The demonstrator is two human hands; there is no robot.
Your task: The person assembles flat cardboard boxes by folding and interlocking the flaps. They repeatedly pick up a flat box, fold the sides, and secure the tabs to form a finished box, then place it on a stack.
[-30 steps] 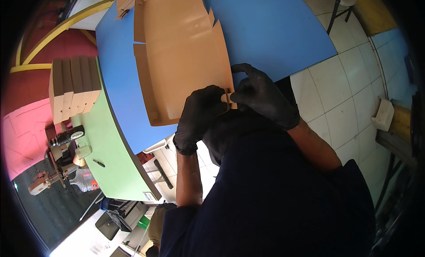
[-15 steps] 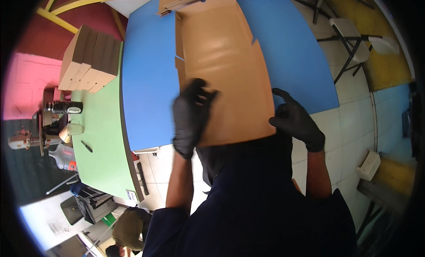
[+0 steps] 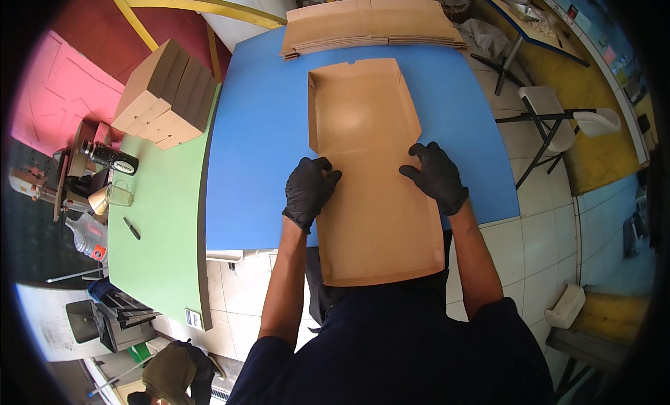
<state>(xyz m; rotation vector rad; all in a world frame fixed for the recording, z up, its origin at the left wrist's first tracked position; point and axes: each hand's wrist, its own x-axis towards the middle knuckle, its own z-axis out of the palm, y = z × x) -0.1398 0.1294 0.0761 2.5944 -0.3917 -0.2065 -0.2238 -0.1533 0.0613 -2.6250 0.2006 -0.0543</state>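
Note:
A flat brown cardboard box blank (image 3: 370,188) lies lengthwise on the blue table (image 3: 258,146), its near end hanging over the table's front edge toward my body. My left hand (image 3: 309,190), in a black glove, grips the blank's left edge at its middle. On the right edge, at about the same height, my right hand (image 3: 436,176), also black-gloved, presses with its fingers spread. The far half of the blank has raised side flaps.
A stack of flat cardboard blanks (image 3: 370,26) lies at the blue table's far edge. Folded brown boxes (image 3: 167,94) stand on the green table (image 3: 160,230) at left, with a dark bottle (image 3: 108,157), a glass and a pen. A white folding chair (image 3: 565,119) stands at right on tiled floor.
The blank has been laid flat and straight on the blue table in front of me. My hands moved from close together at one corner to its left and right edges.

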